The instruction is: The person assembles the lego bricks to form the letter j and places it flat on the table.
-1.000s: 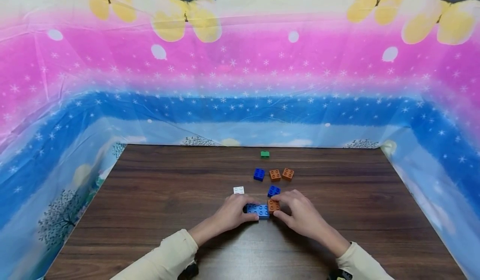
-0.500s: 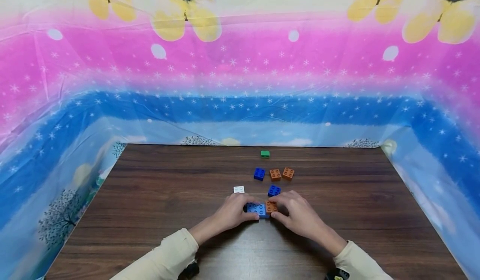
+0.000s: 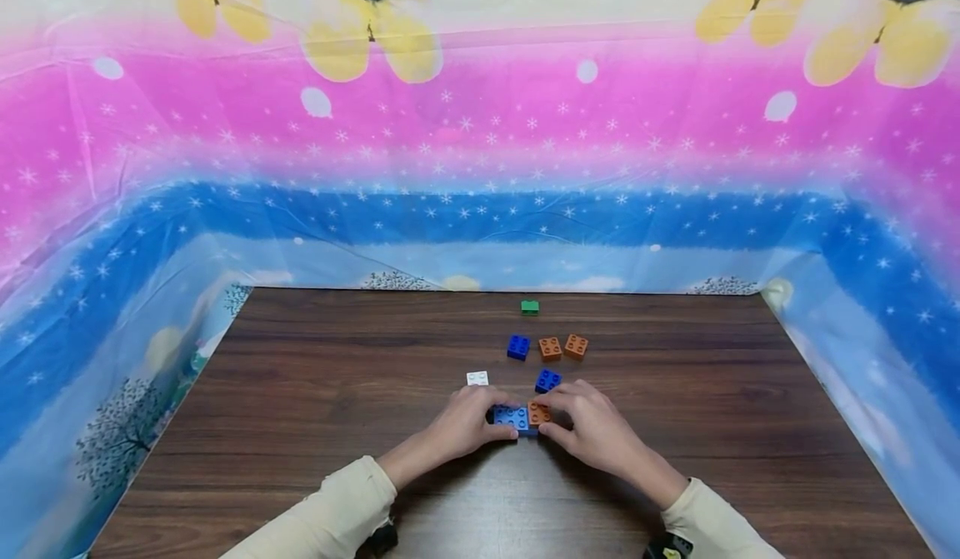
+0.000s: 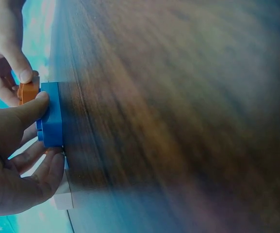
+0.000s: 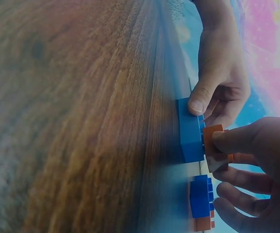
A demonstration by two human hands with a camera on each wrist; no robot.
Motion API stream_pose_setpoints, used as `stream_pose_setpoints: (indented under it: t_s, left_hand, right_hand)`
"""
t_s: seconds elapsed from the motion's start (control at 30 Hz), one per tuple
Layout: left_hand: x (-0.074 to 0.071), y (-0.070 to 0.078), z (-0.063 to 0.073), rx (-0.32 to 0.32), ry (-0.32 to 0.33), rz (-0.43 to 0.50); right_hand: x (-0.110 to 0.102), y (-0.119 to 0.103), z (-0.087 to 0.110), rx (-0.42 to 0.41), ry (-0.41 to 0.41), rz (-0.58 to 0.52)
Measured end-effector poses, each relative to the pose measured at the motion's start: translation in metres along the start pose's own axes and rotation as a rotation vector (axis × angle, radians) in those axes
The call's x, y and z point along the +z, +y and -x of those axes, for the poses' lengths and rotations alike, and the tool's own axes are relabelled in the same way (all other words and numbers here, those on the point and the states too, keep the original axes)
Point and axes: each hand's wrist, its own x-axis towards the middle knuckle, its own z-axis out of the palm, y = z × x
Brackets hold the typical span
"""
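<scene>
Light-blue plastic, studded and longer than it is wide, is the centrepiece at the lower centre of the frame: an eight-stud brick [image 3: 511, 419] on a dark wood-grain tabletop [image 3: 337, 359], its long axis running left to right between a person's two hands. An orange brick [image 3: 538, 413] rides at its studded top, over the right-hand end, and appears to jut past that edge; whether it is seated on the studs cannot be told. That overlap looks to be what matters most, with the right hand [image 3: 596, 426] nearer to it: its grip is closed on the orange brick, thumb on the near side, fingertips on the far. At left, the left hand [image 3: 468, 421] clamps the light-blue brick's other end between thumb and fingers, as the left wrist view confirms. Just beyond the fingers lie a white brick [image 3: 477, 378] and a dark-blue brick [image 3: 547, 381]. Higher in the frame, a second dark-blue brick [image 3: 518, 346] stands left of two orange bricks [image 3: 550, 348], with a green brick [image 3: 530, 306] near the back edge. Pink-and-blue printed cloth [image 3: 480, 142] fills the upper frame.
</scene>
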Motion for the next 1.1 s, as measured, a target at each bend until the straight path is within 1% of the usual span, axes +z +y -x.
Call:
stream_pose_setpoints:
  t_s: [0.2, 0.5, 0.63, 0.83, 0.93, 1.1]
  left_hand:
    - [0.0, 0.0, -0.001, 0.003, 0.002, -0.008]
    - [0.0, 0.001, -0.001, -0.007, -0.001, -0.007]
    - [0.0, 0.001, 0.0, -0.007, 0.001, -0.002]
    - [-0.001, 0.002, 0.0, -0.014, -0.003, 0.0]
    - [-0.002, 0.002, -0.001, -0.015, -0.008, -0.004]
    - [-0.002, 0.002, -0.001, -0.009, -0.01, -0.009]
  right_hand:
    - [0.002, 0.0, -0.001, 0.006, 0.006, 0.008]
    - [0.003, 0.0, -0.003, -0.015, 0.001, 0.038]
    - [0.003, 0.001, -0.002, 0.017, -0.011, 0.002]
    - [0.003, 0.001, -0.002, 0.099, -0.058, -0.132]
    - [0.005, 0.001, -0.002, 0.132, -0.075, -0.182]
    - [0.01, 0.001, -0.003, 0.158, -0.076, -0.204]
